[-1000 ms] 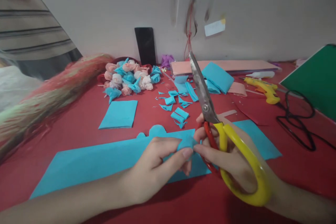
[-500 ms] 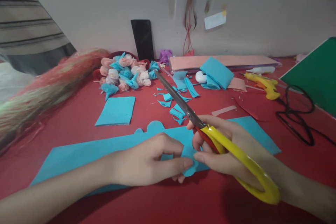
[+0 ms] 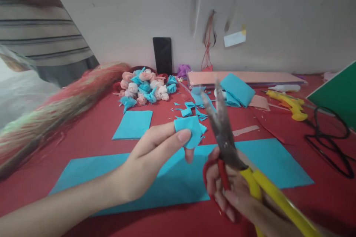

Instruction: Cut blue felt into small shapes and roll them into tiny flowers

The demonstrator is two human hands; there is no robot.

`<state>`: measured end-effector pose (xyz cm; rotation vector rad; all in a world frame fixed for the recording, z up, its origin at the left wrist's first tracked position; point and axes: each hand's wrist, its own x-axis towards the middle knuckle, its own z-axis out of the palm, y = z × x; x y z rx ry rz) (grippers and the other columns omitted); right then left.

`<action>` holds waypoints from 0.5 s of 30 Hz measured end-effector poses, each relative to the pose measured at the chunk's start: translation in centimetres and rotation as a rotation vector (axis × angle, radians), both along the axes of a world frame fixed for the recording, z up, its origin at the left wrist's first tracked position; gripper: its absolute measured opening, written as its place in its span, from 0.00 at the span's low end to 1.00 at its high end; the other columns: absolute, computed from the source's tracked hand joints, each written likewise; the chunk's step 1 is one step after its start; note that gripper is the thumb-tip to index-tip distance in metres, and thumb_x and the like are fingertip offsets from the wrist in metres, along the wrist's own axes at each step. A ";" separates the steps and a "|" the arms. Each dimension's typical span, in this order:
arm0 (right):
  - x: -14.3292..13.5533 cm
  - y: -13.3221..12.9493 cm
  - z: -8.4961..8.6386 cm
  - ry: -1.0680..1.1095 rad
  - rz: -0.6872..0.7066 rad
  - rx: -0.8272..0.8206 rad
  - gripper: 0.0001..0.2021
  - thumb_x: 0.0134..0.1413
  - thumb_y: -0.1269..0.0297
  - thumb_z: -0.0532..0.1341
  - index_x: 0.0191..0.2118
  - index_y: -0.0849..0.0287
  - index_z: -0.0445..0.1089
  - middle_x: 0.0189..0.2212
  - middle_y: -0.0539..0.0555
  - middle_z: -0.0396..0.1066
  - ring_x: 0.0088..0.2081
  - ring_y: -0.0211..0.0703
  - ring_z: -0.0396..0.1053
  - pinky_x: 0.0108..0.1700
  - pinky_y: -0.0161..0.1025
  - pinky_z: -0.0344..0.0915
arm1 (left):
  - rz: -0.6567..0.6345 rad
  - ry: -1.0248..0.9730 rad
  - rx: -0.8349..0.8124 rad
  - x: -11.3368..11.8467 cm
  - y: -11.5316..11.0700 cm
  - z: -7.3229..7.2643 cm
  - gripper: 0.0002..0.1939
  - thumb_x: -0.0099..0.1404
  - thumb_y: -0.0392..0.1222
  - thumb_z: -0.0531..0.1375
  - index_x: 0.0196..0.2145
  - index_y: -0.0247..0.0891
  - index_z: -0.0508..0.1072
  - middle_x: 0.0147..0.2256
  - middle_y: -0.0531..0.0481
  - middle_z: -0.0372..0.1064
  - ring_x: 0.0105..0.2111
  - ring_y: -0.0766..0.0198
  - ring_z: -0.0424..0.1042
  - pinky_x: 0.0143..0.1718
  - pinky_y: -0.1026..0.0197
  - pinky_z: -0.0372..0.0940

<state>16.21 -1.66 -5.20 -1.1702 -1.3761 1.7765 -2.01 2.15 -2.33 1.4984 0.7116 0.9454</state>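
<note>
Between the thumb and fingers of my left hand (image 3: 155, 152) is a small folded piece of blue crepe paper (image 3: 194, 129) with a rounded edge. My right hand (image 3: 230, 189) grips a pair of scissors (image 3: 226, 144) with red and yellow handles. Their blades point up and away, slightly apart and blurred, to the right of the held piece. Below both hands a long blue paper strip (image 3: 172, 189) lies across the table. Blue paper scraps (image 3: 190, 109) are scattered just beyond my left hand.
Paper roses (image 3: 147, 85) are heaped at the back left, near a folded blue sheet (image 3: 133, 124). A phone (image 3: 163, 55) leans on the wall. A yellow glue gun (image 3: 292, 105) with a black cord (image 3: 330, 148) lies right. A broom (image 3: 63, 103) and another person (image 3: 47, 37) are left.
My left hand has lifted the blue piece up and away from my right hand. The scissors have turned more upright and their blades have parted. The camera view has shifted.
</note>
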 end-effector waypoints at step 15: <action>-0.4 -2.4 -1.6 -0.112 -0.018 0.032 0.11 0.45 0.64 0.59 0.38 0.53 0.63 0.21 0.44 0.68 0.18 0.31 0.65 0.21 0.28 0.58 | 0.019 -0.211 -0.168 0.2 -0.5 -0.9 0.15 0.68 0.38 0.51 0.25 0.36 0.69 0.24 0.56 0.69 0.30 0.68 0.68 0.39 0.65 0.62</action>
